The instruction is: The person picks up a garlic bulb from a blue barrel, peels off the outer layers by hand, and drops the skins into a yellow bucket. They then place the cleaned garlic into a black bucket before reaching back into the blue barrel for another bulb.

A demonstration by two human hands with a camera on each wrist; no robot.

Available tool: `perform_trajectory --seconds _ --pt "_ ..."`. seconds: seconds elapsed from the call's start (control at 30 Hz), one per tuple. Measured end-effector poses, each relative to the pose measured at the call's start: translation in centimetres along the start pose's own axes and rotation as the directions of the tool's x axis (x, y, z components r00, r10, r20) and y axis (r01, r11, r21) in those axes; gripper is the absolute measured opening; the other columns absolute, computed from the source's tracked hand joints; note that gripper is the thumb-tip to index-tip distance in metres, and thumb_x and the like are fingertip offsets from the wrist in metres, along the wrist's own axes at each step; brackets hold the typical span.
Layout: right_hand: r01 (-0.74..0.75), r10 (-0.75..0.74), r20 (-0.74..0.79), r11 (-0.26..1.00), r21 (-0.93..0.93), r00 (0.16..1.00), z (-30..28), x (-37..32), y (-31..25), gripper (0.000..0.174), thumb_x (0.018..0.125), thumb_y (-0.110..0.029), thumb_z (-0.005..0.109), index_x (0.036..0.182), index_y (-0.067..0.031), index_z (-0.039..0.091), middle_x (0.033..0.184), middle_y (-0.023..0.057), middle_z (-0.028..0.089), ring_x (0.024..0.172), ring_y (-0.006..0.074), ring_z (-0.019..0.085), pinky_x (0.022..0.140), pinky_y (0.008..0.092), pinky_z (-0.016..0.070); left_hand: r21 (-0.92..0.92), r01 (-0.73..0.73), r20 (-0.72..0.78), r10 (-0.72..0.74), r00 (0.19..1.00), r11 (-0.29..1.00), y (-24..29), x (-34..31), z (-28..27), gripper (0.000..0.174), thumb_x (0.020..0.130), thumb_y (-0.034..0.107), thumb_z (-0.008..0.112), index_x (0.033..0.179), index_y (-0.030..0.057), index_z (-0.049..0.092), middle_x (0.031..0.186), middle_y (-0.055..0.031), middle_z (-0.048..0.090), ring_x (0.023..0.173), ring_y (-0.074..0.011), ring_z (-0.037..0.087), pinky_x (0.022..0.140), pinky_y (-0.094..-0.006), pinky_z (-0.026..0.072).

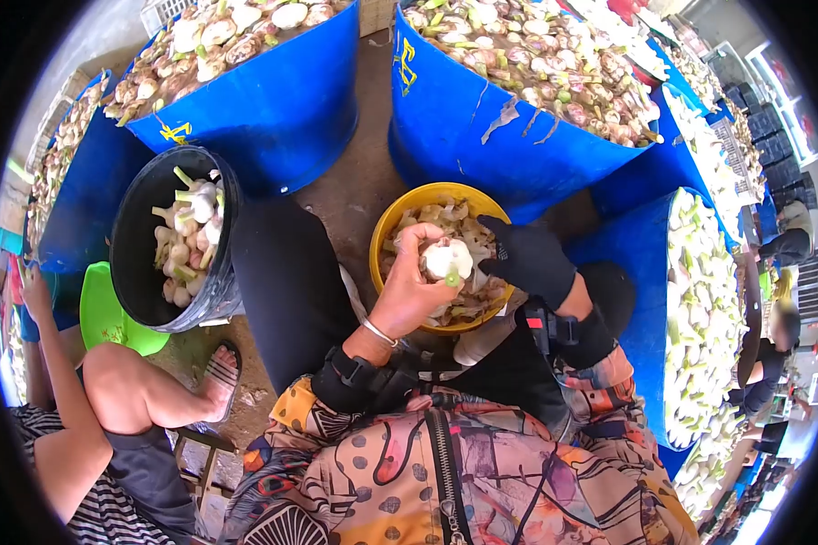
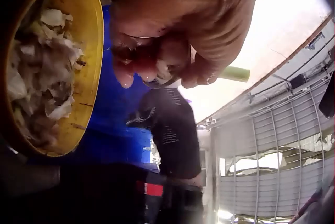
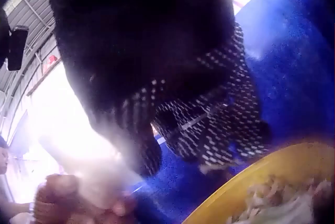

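Note:
My bare left hand (image 1: 410, 292) grips a white garlic bulb (image 1: 446, 261) above a yellow bucket (image 1: 381, 204) of papery peelings (image 1: 433, 218). The bulb's short green stem (image 2: 235, 73) sticks out past the fingers in the left wrist view. Close beside the bulb is my right hand (image 1: 533, 261), in a black glove with pale dots, over the bucket's right rim. Its fingers (image 3: 214, 145) are curled in the right wrist view, and a thin pale strip (image 3: 194, 121) shows among them; I cannot tell whether they hold it.
A black bucket (image 1: 134, 282) of trimmed garlic bulbs (image 1: 189, 232) stands at left, by a green basin (image 1: 100, 313). Large blue tubs (image 1: 273, 118) heaped with garlic surround the front and right. Another person's bare leg (image 1: 145, 386) is at lower left.

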State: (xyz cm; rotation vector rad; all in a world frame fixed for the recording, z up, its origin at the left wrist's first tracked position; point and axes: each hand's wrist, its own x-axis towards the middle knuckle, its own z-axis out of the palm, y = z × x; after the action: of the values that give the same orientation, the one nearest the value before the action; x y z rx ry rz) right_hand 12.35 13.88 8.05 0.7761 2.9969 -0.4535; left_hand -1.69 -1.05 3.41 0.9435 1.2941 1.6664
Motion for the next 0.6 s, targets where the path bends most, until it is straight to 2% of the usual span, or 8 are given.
perform_trajectory --seconds 0.1,0.17,0.2,0.3,0.4,0.47,0.6 --pt "0.159 -0.129 -0.212 0.979 0.130 0.969 -1.2 -0.7 -0.9 0.037 0.076 -0.022 0.067 0.111 -0.0107 0.061 0.086 0.0146 0.065 0.076 0.0308 0.063 0.065 0.0397 0.0497 0.151 -0.041 0.025 0.037 0.999 0.988 -0.6 0.1 -0.2 0.050 0.070 -0.001 0.066 0.112 0.0073 0.040 0.102 -0.0039 0.042 0.101 -0.0129 0.045 0.087 -0.0265 0.0416" --pt "0.292 -0.238 -0.294 0.944 0.156 0.926 -2.0 -0.9 -2.3 0.032 0.075 -0.021 0.066 0.106 -0.0123 0.063 0.086 0.0120 0.065 0.075 0.0295 0.063 0.063 0.0392 0.0495 0.128 -0.021 0.063 0.013 0.998 0.992 -0.5 0.2 -0.2 0.049 0.070 -0.002 0.065 0.112 0.0073 0.040 0.101 -0.0033 0.042 0.100 -0.0129 0.043 0.089 -0.0256 0.0367" --pt "0.309 -0.271 -0.282 0.946 0.101 0.920 -2.2 -1.0 -2.7 0.028 0.074 -0.019 0.065 0.102 -0.0128 0.064 0.084 0.0111 0.065 0.074 0.0287 0.063 0.062 0.0388 0.0492 0.117 -0.009 0.080 -0.001 0.997 0.993 -0.4 0.2 -0.1 0.049 0.069 -0.002 0.065 0.111 0.0073 0.040 0.101 -0.0031 0.042 0.100 -0.0129 0.043 0.090 -0.0251 0.0343" --pt "0.376 -0.370 -0.242 0.926 -0.021 0.897 -2.2 -1.0 -3.3 0.019 0.073 -0.016 0.063 0.092 -0.0135 0.065 0.079 0.0088 0.063 0.071 0.0267 0.062 0.059 0.0378 0.0486 0.099 0.054 0.120 -0.065 0.991 0.994 -0.1 0.1 -0.1 0.049 0.068 -0.003 0.063 0.111 0.0062 0.041 0.101 -0.0032 0.043 0.097 -0.0128 0.044 0.089 -0.0251 0.0364" --pt "0.441 -0.440 -0.224 0.896 -0.050 0.869 -2.1 -0.9 -2.8 0.015 0.072 -0.013 0.060 0.086 -0.0121 0.064 0.075 0.0078 0.062 0.069 0.0260 0.062 0.056 0.0373 0.0481 0.278 0.044 0.106 -0.076 0.991 0.960 0.1 -0.1 0.0 0.049 0.067 -0.003 0.061 0.111 0.0052 0.041 0.101 -0.0046 0.045 0.097 -0.0139 0.045 0.088 -0.0253 0.0370" --pt "0.474 -0.472 -0.223 0.879 -0.048 0.853 -2.1 -1.0 -2.4 0.015 0.072 -0.012 0.058 0.085 -0.0108 0.064 0.074 0.0079 0.062 0.068 0.0261 0.062 0.055 0.0371 0.0479 0.278 0.034 0.123 -0.071 0.990 0.960 -0.4 -0.2 0.1 0.049 0.067 -0.002 0.061 0.112 0.0043 0.041 0.100 -0.0060 0.047 0.097 -0.0149 0.047 0.088 -0.0262 0.0379" --pt "0.427 -0.434 -0.199 0.901 -0.080 0.879 -1.9 -1.1 -2.4 0.011 0.072 -0.014 0.064 0.081 -0.0092 0.060 0.068 0.0106 0.060 0.060 0.0300 0.060 0.052 0.0395 0.0463 0.353 0.112 0.138 -0.170 0.976 0.929 0.6 -0.5 0.5 0.049 0.067 0.001 0.061 0.111 0.0033 0.041 0.097 -0.0079 0.051 0.095 -0.0153 0.050 0.086 -0.0281 0.0400"
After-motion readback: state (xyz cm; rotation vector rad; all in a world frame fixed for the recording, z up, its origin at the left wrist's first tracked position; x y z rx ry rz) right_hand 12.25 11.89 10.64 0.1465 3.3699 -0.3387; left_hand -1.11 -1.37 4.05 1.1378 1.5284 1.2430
